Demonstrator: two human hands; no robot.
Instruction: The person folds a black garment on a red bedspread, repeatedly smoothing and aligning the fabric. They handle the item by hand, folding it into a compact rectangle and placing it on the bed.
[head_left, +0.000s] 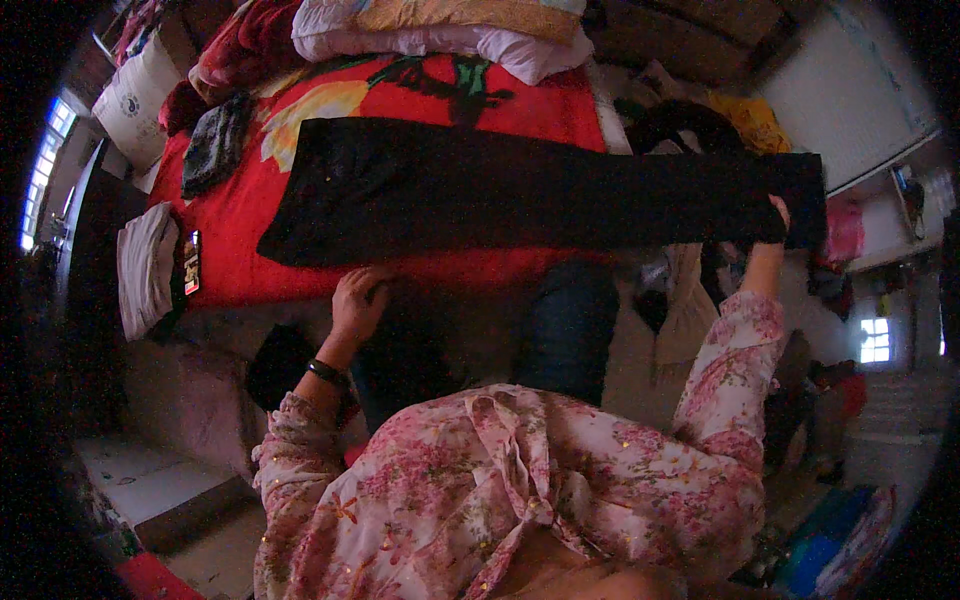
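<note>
A pair of black trousers (450, 191), folded lengthwise, lies across a red patterned blanket (232, 259) on the bed. Its wide waist end is on the left; the legs reach past the bed's right edge. Near the hem end my right hand (780, 212) holds the legs, and dark cloth hides most of its fingers. Just below the waist end, by the bed's front edge, my left hand (360, 300) is empty, its fingers loosely bent and apart from the trousers.
A folded dark grey garment (215, 142), a folded light garment (146, 274) and a phone (193, 262) lie on the bed's left side. Bedding (442, 41) is piled at the back. Beyond the right edge are a yellow cloth (750, 124) and a white shelf unit (885, 180).
</note>
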